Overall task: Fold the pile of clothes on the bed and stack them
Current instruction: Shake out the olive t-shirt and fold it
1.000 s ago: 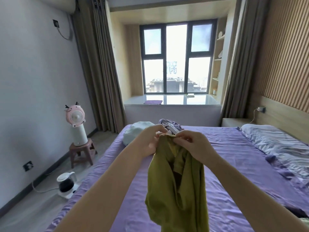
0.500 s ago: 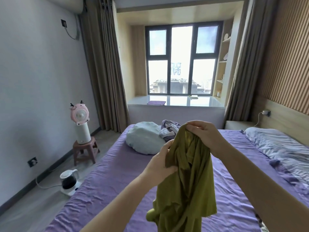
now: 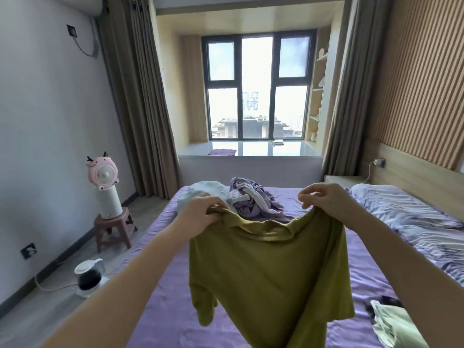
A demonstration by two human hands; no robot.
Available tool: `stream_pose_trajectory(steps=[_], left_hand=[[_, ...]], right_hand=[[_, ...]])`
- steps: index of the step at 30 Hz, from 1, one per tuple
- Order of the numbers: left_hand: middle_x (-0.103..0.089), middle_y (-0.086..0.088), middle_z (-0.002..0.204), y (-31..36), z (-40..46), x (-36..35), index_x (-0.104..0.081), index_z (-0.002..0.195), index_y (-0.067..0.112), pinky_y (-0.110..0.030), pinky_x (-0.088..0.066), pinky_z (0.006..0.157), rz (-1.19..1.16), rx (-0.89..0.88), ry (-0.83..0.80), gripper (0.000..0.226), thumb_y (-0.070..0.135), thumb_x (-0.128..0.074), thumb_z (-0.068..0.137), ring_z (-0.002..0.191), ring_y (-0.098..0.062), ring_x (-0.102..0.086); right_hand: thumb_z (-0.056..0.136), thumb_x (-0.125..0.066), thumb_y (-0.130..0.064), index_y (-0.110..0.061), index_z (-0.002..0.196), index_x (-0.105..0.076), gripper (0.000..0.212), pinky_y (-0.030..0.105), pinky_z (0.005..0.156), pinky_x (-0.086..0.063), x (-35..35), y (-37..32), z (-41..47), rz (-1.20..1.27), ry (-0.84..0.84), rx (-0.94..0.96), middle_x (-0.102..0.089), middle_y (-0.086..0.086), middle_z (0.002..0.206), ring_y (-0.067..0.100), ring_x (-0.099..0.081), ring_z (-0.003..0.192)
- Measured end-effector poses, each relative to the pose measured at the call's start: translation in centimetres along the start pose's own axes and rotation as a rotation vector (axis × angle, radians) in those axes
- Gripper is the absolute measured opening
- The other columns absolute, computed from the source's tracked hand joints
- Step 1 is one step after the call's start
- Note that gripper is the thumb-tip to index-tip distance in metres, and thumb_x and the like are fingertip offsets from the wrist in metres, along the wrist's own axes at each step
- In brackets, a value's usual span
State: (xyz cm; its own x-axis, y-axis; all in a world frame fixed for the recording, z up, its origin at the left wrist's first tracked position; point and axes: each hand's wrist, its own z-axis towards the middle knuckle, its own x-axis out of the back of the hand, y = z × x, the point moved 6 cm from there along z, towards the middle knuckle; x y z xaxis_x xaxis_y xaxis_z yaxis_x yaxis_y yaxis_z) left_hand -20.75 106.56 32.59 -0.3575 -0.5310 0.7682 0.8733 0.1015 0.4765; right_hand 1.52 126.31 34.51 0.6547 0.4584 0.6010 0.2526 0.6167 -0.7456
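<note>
An olive-green T-shirt (image 3: pixel 268 272) hangs spread out in the air above the purple bed (image 3: pixel 155 310). My left hand (image 3: pixel 200 214) grips its left shoulder and my right hand (image 3: pixel 324 199) pinches its right shoulder, so the collar sags between them. Beyond the shirt, a crumpled pile of lilac and white clothes (image 3: pixel 253 199) lies at the far end of the bed beside a pale blue bundle (image 3: pixel 198 194). A light green garment over something dark (image 3: pixel 391 320) lies at the bed's near right.
A striped pillow and duvet (image 3: pixel 411 217) cover the bed's right side below the headboard. On the floor at left stand a pink fan on a brown stool (image 3: pixel 108 194) and a kettle (image 3: pixel 88 275) with its cord. The window seat (image 3: pixel 251 151) is behind the bed.
The shirt was bunched with both hands close together at its top; my hands have moved apart to its shoulders and the shirt now hangs open and flat.
</note>
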Motion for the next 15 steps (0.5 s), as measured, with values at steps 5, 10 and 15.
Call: stream_pose_trajectory(steps=[5, 10, 15], left_hand=[[-0.067, 0.010, 0.079, -3.8, -0.9, 1.1, -0.073, 0.084, 0.023, -0.016, -0.043, 0.078, -0.042, 0.172, -0.047, 0.010, 0.033, -0.071, 0.085, 0.078, -0.002, -0.059], [-0.069, 0.004, 0.087, -5.4, -1.8, 2.2, -0.068, 0.088, 0.029, -0.032, -0.047, 0.084, -0.143, 0.296, 0.025, 0.006, 0.034, -0.069, 0.086, 0.087, -0.014, -0.062], [-0.065, -0.011, 0.081, -5.1, -2.0, 2.6, -0.060, 0.089, 0.029, -0.034, -0.047, 0.076, -0.125, 0.320, 0.102, 0.008, 0.036, -0.064, 0.090, 0.079, -0.023, -0.061]], right_hand=[[0.065, -0.066, -0.063, -0.033, 0.074, -0.077, 0.033, 0.018, 0.068, -0.043, -0.1, 2.9, -1.4, -0.129, -0.190, -0.129, -0.071, -0.013, 0.076, 0.002, -0.061, 0.078], [0.061, -0.072, -0.066, -0.041, 0.090, -0.075, 0.038, 0.017, 0.072, -0.048, -1.0, 5.0, -2.7, 0.011, -0.331, -0.227, -0.072, -0.014, 0.091, 0.005, -0.065, 0.090], [0.078, -0.072, -0.040, -0.020, 0.083, -0.076, 0.021, 0.030, 0.075, -0.054, -1.7, 5.2, -2.5, 0.162, -0.195, -0.234, -0.073, 0.007, 0.086, 0.018, -0.068, 0.078]])
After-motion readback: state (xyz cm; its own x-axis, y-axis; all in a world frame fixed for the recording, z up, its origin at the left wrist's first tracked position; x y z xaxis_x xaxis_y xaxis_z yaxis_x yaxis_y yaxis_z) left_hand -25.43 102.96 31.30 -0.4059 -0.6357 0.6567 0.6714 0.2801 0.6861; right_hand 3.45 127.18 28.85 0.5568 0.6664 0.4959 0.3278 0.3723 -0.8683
